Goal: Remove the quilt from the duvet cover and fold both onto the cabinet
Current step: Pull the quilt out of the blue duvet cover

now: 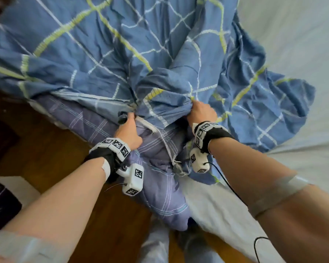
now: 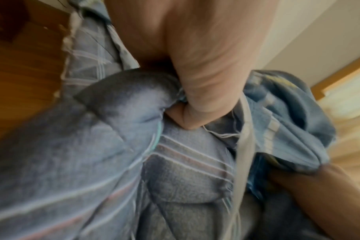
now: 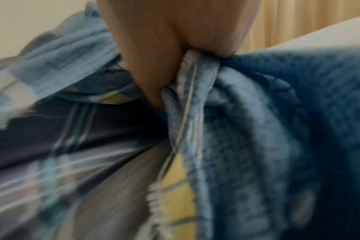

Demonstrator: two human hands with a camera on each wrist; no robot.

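Now | left hand (image 1: 128, 132) grip clamped on quilt (image 1: 160, 190) | right hand (image 1: 202, 112) grip clamped on duvet cover (image 1: 103, 54) just beside quilt

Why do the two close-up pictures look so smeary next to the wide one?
Head view: mostly sharp, edges bent by the wide lens, daylight soft on the duvet cover. Left wrist view: motion blur streaks the quilt under the left hand. Right wrist view: blurriest, the right hand and cover edge soft, the quilt's stripes smeared.
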